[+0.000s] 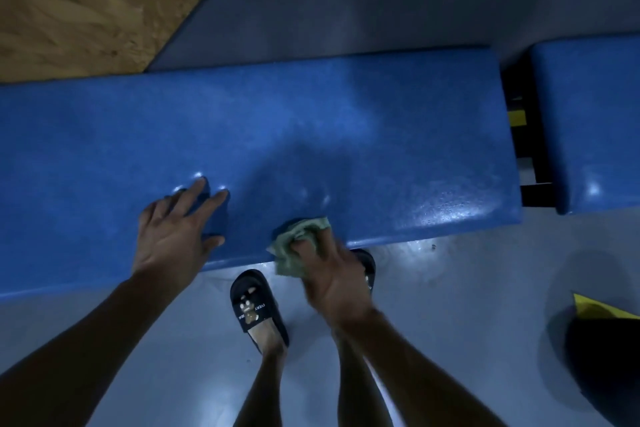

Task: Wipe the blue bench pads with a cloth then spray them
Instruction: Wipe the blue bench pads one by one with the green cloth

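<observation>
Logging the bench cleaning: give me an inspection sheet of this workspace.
Surface: long blue pad, glossy, dented under fingertips.
Job's things: green cloth at the pad's near edge; second blue pad to the right across a gap; spray bottle not seen.
Clutter: yellow and black object on the floor.
Grips: left hand flat, pressing the pad; right hand bunched round the cloth.
Cables: nothing seen.
Surroundings: grey floor, black slippers, wooden board.

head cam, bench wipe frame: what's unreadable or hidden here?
Head view only:
- Spray bottle: not in frame.
- Long pad: left end cut by the image edge.
- Second pad: cut by the right edge.
- Cloth: partly hidden under the right hand, which is motion-blurred.
- Right slipper: mostly behind that hand.
- Left hand presses the pad; its palm side is hidden.
</observation>
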`<state>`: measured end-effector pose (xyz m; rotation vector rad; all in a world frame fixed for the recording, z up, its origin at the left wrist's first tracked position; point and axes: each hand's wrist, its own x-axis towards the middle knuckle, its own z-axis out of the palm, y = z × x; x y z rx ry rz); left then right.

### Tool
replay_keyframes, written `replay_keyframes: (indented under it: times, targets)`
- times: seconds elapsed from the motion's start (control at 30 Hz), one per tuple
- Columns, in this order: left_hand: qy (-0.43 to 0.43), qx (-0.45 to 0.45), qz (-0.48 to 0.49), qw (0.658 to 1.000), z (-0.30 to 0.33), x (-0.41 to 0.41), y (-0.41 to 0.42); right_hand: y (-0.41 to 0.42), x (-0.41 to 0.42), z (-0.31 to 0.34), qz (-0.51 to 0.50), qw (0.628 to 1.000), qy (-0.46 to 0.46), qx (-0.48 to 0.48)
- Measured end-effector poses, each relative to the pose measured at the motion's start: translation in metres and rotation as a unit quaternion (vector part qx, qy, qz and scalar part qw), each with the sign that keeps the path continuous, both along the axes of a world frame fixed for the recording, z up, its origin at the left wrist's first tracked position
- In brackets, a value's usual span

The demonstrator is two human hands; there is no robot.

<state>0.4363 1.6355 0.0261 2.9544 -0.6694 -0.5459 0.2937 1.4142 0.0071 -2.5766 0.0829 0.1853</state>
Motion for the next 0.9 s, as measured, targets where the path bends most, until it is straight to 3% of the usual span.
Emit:
replay_keyframes:
  times: [0.07, 0.2, 0.3, 0.4, 0.53, 0.67, 0.73, 0.8, 0.9]
  targets:
    - [-0.011, -0.010, -0.007, 1.000, -0.001, 0.001, 0.000, -0.049, -0.007, -0.002, -0.036, 0.999, 0.016, -0.028]
    - [-0.027, -0.023, -0.023, 0.999, -0.006, 0.001, 0.004, -0.139, -0.023, 0.003, -0.316, 0.946, 0.029, -0.064]
    - [-0.030, -0.025, -0.021, 0.999, -0.008, -0.001, 0.004, -0.122, -0.015, -0.002, -0.398, 0.913, 0.024, -0.085]
    - [-0.033, -0.033, -0.022, 0.999, -0.008, -0.002, 0.002, -0.036, 0.004, -0.011, -0.376, 0.925, -0.012, -0.053]
    - [-0.036, -0.034, -0.036, 0.998, -0.008, 0.002, 0.006, 0.085, 0.034, 0.000, -0.187, 0.982, 0.000, 0.024]
    - [-0.033, -0.026, -0.041, 0.998, -0.009, 0.005, 0.011, 0.062, 0.043, 0.000, 0.010, 0.999, 0.001, 0.038]
    - [-0.036, -0.032, -0.035, 0.998, -0.010, 0.005, 0.012, 0.006, 0.041, -0.002, -0.007, 1.000, -0.015, 0.009]
    - [-0.035, -0.040, -0.026, 0.998, -0.011, 0.003, 0.011, -0.059, 0.035, 0.000, -0.123, 0.991, 0.007, -0.051]
    - [-0.030, -0.051, -0.016, 0.998, -0.014, 0.003, 0.010, -0.109, 0.025, 0.005, -0.298, 0.947, 0.036, -0.112]
